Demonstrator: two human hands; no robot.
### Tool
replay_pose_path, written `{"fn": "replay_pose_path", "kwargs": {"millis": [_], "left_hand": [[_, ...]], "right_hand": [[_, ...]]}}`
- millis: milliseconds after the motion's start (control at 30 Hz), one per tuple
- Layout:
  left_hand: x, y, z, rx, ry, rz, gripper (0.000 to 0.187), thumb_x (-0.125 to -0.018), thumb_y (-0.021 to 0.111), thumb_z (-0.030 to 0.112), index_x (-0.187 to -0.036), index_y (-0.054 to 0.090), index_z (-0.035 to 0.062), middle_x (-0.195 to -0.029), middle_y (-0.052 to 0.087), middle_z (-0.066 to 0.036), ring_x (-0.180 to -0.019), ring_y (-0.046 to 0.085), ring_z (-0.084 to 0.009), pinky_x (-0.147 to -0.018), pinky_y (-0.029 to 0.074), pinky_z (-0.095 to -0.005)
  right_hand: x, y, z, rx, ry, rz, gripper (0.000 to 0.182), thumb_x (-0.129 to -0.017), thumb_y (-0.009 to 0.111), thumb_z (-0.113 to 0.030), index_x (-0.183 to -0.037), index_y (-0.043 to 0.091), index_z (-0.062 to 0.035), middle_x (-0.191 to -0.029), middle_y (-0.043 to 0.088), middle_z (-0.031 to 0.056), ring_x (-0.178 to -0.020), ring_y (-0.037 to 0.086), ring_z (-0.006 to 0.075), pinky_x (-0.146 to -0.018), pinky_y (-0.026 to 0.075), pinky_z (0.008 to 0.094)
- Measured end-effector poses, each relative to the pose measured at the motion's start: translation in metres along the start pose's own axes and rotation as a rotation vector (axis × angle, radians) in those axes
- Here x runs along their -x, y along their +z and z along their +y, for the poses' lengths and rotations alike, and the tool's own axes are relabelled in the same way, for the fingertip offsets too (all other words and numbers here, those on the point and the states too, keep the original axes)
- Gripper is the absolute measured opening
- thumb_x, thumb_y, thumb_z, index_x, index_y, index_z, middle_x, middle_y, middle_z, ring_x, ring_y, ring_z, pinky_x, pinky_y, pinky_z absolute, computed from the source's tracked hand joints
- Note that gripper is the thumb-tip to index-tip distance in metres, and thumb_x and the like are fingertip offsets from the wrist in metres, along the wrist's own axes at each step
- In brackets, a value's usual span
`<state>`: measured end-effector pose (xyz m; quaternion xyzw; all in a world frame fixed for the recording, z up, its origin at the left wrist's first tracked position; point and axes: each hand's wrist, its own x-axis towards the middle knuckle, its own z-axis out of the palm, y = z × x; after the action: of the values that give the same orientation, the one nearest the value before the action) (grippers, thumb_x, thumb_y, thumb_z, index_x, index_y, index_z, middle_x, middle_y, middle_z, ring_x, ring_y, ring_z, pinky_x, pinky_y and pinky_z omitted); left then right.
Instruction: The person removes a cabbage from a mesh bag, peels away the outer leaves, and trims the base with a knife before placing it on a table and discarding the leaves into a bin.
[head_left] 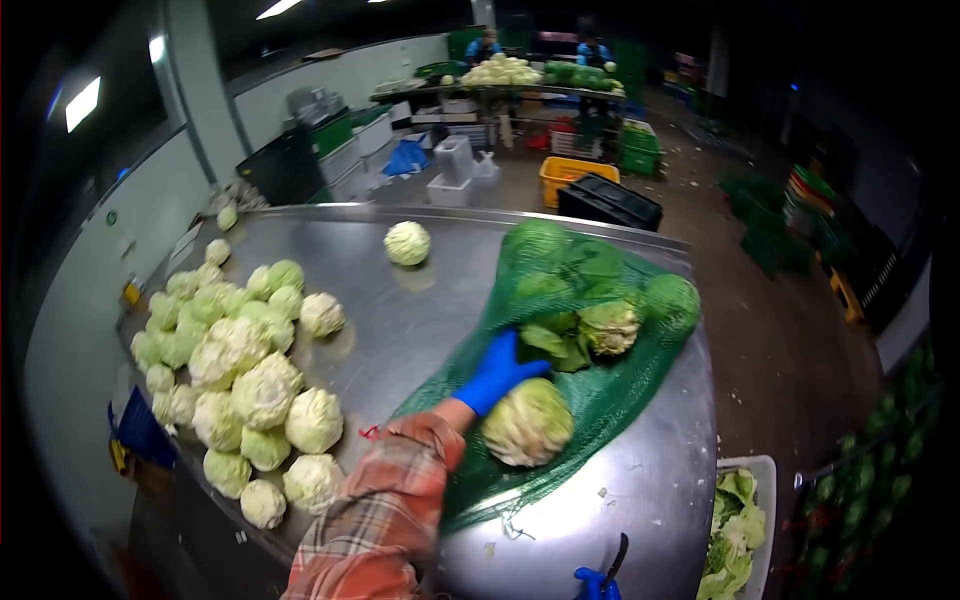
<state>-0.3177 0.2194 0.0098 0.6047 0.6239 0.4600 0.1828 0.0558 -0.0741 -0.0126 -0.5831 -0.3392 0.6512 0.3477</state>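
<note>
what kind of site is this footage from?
Likely a produce packing or processing hall. A steel table carries a heap of trimmed cabbages, the left hand reaches into a green mesh sack of more, and plastic crates stand on the floor behind.

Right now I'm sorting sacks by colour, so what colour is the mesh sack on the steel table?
Green: the mesh sack shows best in the head view.
</note>
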Motion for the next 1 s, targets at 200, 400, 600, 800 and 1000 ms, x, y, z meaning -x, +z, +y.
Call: {"fn": "replay_pose_path", "kwargs": {"millis": [200,400,600,800,1000], "left_hand": [[0.152,0.02,0.136,-0.33,0.406,-0.225,0.059,-0.081,0.067,0.039,-0.129,0.051,0.0079,-0.123,0.052,-0.02,-0.11,0.052,-0.0388,-0.093,0.043,-0.0452],[0.254,-0.026,0.164,-0.224,0.395,-0.153,0.069,-0.084,0.062,0.04,-0.142,0.038,0.0124,-0.131,0.051,-0.021,-0.11,0.054,-0.0364,-0.094,0.043,-0.0431],[0.421,0.045,0.078,0.731,-0.514,-0.698,0.084,-0.081,0.061,0.058,-0.143,0.033,0.0082,-0.147,0.033,-0.016,-0.137,0.029,-0.0274,-0.112,0.023,-0.0396],[0.421,0.027,0.09,0.802,-0.591,-0.592,0.076,-0.087,0.055,0.054,-0.142,0.034,0.006,-0.144,0.037,-0.015,-0.134,0.034,-0.0257,-0.111,0.027,-0.0389],[0.38,0.002,0.156,1.038,-0.741,-0.433,0.069,-0.093,0.049,0.051,-0.141,0.034,0.0037,-0.142,0.041,-0.014,-0.13,0.04,-0.0241,-0.11,0.031,-0.0382]], "right_hand": [[0.015,0.01,-0.027,-0.097,-0.005,0.044,0.033,-0.098,0.046,-0.03,-0.109,0.06,-0.0022,-0.052,0.05,0.0012,-0.041,0.046,0.0093,-0.038,0.035,0.0223],[0.027,-0.002,-0.047,-0.221,0.152,-0.052,0.037,-0.097,0.046,-0.033,-0.118,0.057,-0.0043,-0.052,0.045,-0.0012,-0.043,0.046,0.0138,-0.043,0.041,0.0282],[0.043,-0.003,-0.024,-0.065,0.137,-0.052,0.037,-0.098,0.045,-0.031,-0.118,0.057,-0.003,-0.073,0.051,0.0018,-0.063,0.05,0.0144,-0.06,0.042,0.0281],[0.044,-0.026,0.005,0.105,0.026,-0.104,0.037,-0.098,0.043,-0.029,-0.119,0.057,-0.0017,-0.094,0.057,0.0049,-0.084,0.054,0.015,-0.076,0.043,0.0281],[0.022,-0.04,-0.012,0.13,-0.386,-0.142,0.036,-0.098,0.042,-0.026,-0.118,0.059,-0.0009,-0.112,0.062,0.0084,-0.102,0.058,0.0151,-0.09,0.044,0.0277]]}}
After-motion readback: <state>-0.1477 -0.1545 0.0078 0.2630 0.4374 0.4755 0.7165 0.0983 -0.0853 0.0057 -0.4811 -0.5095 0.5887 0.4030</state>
